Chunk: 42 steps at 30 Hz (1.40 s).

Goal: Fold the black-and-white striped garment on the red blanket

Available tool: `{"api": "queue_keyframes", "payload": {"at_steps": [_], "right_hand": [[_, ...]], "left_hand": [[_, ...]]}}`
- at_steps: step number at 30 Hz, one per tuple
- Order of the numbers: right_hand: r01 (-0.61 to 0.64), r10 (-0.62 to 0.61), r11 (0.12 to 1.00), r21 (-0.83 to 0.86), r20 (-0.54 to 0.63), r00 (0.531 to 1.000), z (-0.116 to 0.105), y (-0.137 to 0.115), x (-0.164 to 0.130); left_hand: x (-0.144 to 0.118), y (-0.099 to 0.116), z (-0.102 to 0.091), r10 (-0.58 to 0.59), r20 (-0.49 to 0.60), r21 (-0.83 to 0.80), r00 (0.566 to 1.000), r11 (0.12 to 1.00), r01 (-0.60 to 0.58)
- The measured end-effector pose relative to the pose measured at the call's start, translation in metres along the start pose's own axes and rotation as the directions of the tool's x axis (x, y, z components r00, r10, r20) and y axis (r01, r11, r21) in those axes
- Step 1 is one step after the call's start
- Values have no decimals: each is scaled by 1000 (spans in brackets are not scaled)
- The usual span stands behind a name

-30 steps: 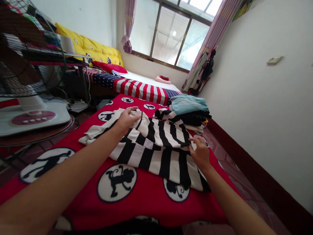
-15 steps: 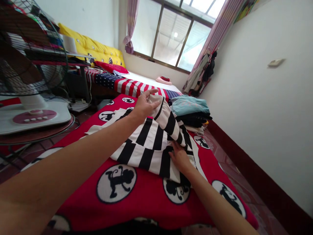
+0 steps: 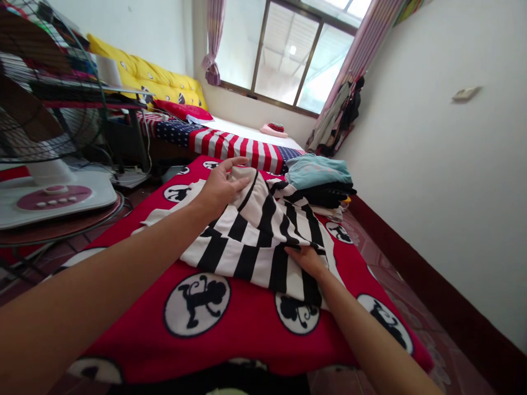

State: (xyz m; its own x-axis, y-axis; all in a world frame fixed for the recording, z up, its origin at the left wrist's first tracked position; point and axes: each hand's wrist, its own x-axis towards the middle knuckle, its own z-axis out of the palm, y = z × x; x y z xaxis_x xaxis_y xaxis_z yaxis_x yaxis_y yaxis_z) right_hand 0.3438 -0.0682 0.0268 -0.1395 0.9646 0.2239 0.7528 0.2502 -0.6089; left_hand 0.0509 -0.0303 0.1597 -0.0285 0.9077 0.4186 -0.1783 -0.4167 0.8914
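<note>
On the red blanket [image 3: 247, 323], the right hand [image 3: 307, 258] lay flat, fingers open, pressing the near right part of the black-and-white striped garment [image 3: 251, 241]. The garment spread from lower right toward upper left, its long axis running diagonally. Farther off, the left hand [image 3: 220, 186] pinched its raised far edge. Beyond lay a pile of folded clothes [image 3: 319, 184].

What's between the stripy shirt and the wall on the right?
In the head view, a pile of folded clothes sits just past the striped shirt, then bare floor runs to the wall.
</note>
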Motion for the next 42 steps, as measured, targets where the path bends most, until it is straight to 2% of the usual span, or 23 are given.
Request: {"api": "queue_keyframes", "payload": {"at_steps": [3,7,10,12,15,20,22,24,26,28,30,32,33,35,36,39,42], "right_hand": [[28,-28,998,-49,-5,1000,0,6,-3],[86,-78,969,-231,43,996,2,3,-16],[62,-56,919,-388,26,998,4,-3,-30],[45,-35,882,-469,31,999,4,-7,-39],[61,-46,836,-545,40,998,2,-11,-49],[77,-56,815,-575,54,997,2,-10,-67],[87,-66,816,-571,57,996,1,-11,-76],[104,-82,809,-579,64,995,-3,-18,-85],[95,-60,800,-592,79,995,-11,-33,-91],[46,12,802,-596,92,996,-18,-57,-91],[4,42,824,-566,68,997,-21,-83,-83],[49,-62,867,-495,-10,998,-16,-102,-67],[98,-137,879,-466,-52,989,-10,-106,-58],[172,-231,868,-465,-73,970,4,-101,-41],[173,-225,855,-489,-48,973,11,-92,-34],[54,-35,816,-575,45,998,22,-51,-29],[-98,141,757,-647,15,990,16,-11,-42]], "left_hand": [[-18,-21,-33,-62,-36,171,997,983,68],[-40,-47,-79,-166,-123,325,978,925,198],[-51,-57,-101,-172,-167,479,971,846,232],[-54,-61,-108,-125,-160,619,979,760,198],[-55,-65,-114,-87,-76,782,993,612,113],[-58,-70,-121,-102,90,913,991,406,-41],[-62,-69,-122,-84,124,951,989,294,-95],[-64,-66,-118,-20,156,975,988,163,-151],[-66,-62,-105,52,203,973,978,97,-207],[-68,-60,-83,89,274,947,958,150,-284],[-72,-64,-53,82,360,888,929,276,-369],[-79,-76,-23,45,459,814,887,379,-440],[-83,-83,-10,24,504,788,863,397,-471],[-92,-100,8,-32,578,762,816,380,-525],[-97,-108,13,-58,595,763,802,356,-540],[-104,-123,12,-102,586,790,804,289,-540],[-104,-124,1,-122,573,807,810,256,-533]]}}
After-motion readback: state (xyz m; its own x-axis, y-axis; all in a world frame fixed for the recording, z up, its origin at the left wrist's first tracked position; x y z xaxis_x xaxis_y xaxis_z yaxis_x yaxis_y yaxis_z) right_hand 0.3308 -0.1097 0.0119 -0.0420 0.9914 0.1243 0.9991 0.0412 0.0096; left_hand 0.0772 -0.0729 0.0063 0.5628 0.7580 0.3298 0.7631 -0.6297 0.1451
